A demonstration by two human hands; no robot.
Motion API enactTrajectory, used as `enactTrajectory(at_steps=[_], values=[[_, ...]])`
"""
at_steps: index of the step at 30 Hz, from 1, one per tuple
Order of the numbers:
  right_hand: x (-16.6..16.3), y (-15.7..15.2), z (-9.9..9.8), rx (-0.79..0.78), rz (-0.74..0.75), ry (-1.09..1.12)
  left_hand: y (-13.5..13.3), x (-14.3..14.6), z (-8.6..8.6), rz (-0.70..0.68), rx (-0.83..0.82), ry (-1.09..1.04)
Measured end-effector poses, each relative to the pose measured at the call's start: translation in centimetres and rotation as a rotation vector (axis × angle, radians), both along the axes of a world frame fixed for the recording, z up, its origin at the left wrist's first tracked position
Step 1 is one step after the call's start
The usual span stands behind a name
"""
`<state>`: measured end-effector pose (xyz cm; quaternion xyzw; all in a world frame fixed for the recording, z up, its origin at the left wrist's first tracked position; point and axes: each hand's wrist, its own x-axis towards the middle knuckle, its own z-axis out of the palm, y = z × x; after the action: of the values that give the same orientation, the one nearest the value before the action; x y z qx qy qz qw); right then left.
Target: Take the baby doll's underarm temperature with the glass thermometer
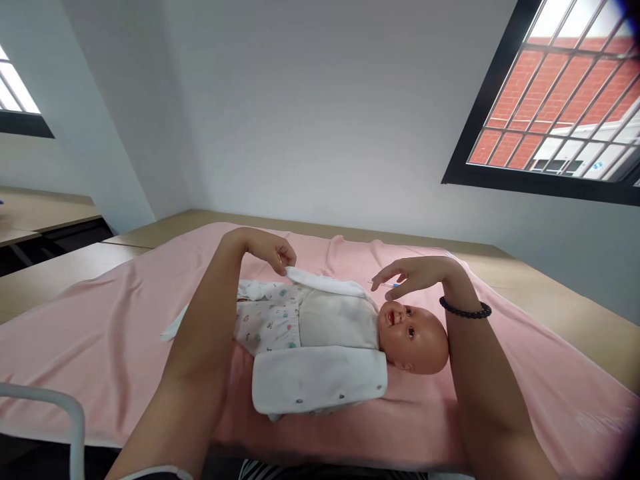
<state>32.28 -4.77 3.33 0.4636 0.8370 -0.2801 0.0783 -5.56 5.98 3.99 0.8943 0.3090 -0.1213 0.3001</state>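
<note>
A baby doll [415, 337] lies on its back on a pink sheet [125, 313], head to the right. It wears patterned pants [267, 320] and an opened white garment [320, 380] whose flaps are spread to both sides. My left hand [270, 250] pinches the far flap's edge near the doll's waist and lifts it a little. My right hand [420, 273], with a black bead bracelet at the wrist, hovers just above the doll's face. Its fingers hold a thin stick with a blue tip [387, 285].
The pink sheet covers a wooden table [560, 300] set against a grey wall. A white metal rail [60, 413] curves at the lower left. Another table [40, 210] stands at the far left. A barred window [565, 100] is at the upper right.
</note>
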Motion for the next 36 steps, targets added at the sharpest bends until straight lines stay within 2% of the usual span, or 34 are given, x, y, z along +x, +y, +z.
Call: enactTrajectory(at_steps=[3,7,11,15,17,20,23,29,31,33,36], values=[[-0.8,-0.1,-0.1,-0.001,0.028,0.000,-0.1,0.5,-0.1,0.017,-0.060,0.062],[-1.7,1.9,-1.6,-0.082,0.011,0.029,0.6,1.2,-0.8,0.034,-0.073,0.108],[-2.8,3.8,-3.4,0.022,-0.073,0.031,1.4,2.5,-2.0,0.075,-0.083,0.188],[-4.7,3.8,-3.9,0.013,-0.007,-0.008,1.9,4.1,-3.1,0.065,-0.093,0.238],[-5.7,3.2,-3.6,0.077,0.006,-0.028,1.8,4.3,-3.1,0.042,-0.073,0.232],[-6.7,1.7,-2.8,0.188,0.023,-0.043,0.9,3.7,-2.1,0.024,-0.021,0.184],[-7.0,-0.6,-2.4,0.248,0.079,-0.021,-0.7,2.6,-0.5,0.067,0.040,0.190],[-6.5,-6.0,-2.4,0.204,0.219,-0.031,-4.5,2.9,1.5,0.125,0.071,0.309],[-6.7,-8.0,-2.3,0.252,0.269,-0.058,-5.8,3.0,2.0,0.127,0.118,0.311],[-7.3,-10.0,-2.6,0.364,0.301,-0.105,-7.2,2.8,2.5,0.120,0.187,0.301],[-9.3,-12.6,-4.6,0.496,0.297,-0.168,-10.0,2.7,2.5,0.084,0.298,0.256]])
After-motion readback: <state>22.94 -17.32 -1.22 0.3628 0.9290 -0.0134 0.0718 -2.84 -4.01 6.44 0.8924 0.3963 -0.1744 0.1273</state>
